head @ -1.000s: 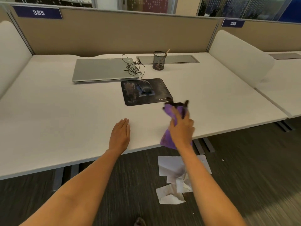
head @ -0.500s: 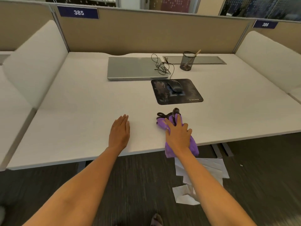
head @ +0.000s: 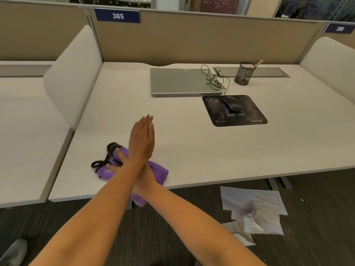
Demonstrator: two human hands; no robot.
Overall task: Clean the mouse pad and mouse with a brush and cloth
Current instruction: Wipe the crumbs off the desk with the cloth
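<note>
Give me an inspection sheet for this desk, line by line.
Surface: white desk, no spills seen.
Job's things: mouse pad smudged, mouse on it; purple cloth overhanging the near edge, black looped item against it.
Clutter: closed laptop; mesh cup holding a wooden-handled tool.
Hands: left hand flat, fingers straight, crossed over the right wrist; right hand on the cloth, grip hidden.
Cables: black cable tangled at the laptop's edge, running to the mouse.
Surroundings: papers on the floor; partition sign reads 385.
</note>
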